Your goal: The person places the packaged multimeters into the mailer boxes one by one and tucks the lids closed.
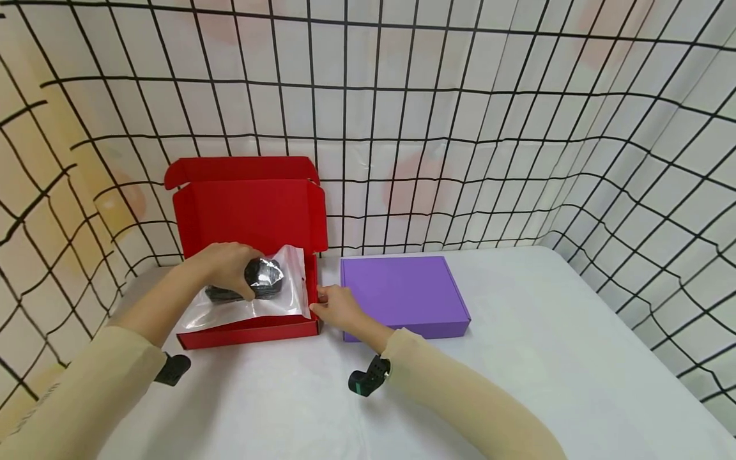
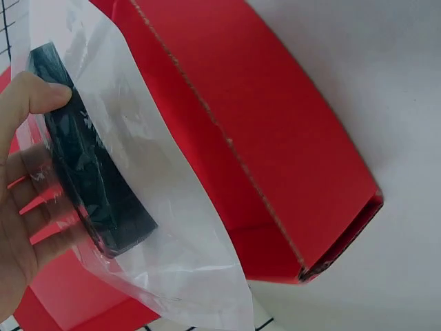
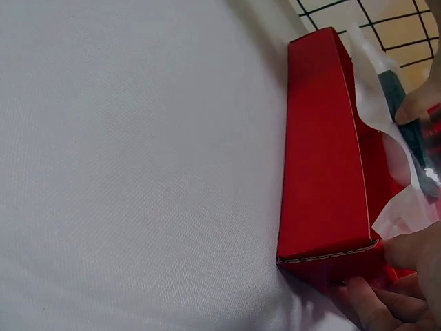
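A red cardboard box (image 1: 247, 329) stands with its lid (image 1: 250, 214) raised at the back. Over its opening is a clear zip-type plastic bag (image 1: 296, 271) with a dark, flat-sided object (image 2: 103, 179) inside; its kind is hard to tell through the film. My left hand (image 1: 230, 267) grips the object through the bag, thumb on one face and fingers behind, as the left wrist view shows. My right hand (image 1: 339, 306) holds the box's right side wall at the front corner, its thumb (image 3: 406, 248) at the rim and fingers against the outside.
A closed purple box (image 1: 402, 287) lies just right of the red one. White cloth (image 1: 552, 332) covers the table. Black wire mesh (image 1: 374, 140) rises along the back and both sides, close behind the raised lid.
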Motion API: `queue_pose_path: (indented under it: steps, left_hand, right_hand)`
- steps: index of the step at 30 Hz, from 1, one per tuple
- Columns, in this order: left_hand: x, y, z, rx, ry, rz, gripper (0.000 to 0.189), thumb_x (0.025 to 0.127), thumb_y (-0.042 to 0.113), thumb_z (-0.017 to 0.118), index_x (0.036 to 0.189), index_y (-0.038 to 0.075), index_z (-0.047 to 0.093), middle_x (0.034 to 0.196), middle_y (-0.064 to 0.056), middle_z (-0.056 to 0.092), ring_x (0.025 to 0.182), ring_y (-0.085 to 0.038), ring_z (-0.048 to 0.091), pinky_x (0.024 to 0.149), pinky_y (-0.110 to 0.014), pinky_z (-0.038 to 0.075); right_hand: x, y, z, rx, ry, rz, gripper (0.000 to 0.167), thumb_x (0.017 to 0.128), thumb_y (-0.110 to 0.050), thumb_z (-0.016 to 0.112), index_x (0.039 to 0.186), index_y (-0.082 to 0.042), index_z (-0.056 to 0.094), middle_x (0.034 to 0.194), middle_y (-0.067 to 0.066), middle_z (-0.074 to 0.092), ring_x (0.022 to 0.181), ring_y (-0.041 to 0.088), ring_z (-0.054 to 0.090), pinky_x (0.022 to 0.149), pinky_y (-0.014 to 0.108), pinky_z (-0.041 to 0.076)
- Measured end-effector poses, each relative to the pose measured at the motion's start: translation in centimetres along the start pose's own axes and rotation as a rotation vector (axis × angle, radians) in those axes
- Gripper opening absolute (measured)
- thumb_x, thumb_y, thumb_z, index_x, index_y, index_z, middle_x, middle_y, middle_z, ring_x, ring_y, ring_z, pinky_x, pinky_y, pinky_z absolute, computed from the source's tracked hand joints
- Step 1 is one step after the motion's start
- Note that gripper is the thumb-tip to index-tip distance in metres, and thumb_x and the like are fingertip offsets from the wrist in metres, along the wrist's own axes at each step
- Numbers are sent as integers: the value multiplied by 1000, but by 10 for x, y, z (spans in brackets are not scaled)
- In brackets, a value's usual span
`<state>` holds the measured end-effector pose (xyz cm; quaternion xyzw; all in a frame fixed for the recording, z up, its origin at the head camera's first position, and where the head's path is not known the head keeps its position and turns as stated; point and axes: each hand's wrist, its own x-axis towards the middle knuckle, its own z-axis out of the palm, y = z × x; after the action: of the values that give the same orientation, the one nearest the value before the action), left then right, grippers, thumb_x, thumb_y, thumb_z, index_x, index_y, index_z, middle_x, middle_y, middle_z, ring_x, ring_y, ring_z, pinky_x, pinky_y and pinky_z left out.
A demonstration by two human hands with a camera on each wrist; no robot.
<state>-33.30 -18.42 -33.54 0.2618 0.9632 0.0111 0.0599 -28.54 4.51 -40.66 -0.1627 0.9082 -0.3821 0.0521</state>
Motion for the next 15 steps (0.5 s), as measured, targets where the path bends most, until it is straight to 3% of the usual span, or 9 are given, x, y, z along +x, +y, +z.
queue_pose_path:
  steps: [15]
  left_hand:
    - [9, -2, 15, -16, -43, 1, 77, 60, 35, 82, 125, 4, 55, 112, -11, 61, 98, -27, 55, 82, -52, 47]
  right_hand:
    - [-1, -1, 0, 8, 2, 12, 44, 86, -6, 62, 126, 9, 49, 113, 21, 62, 97, 27, 65, 72, 28, 55]
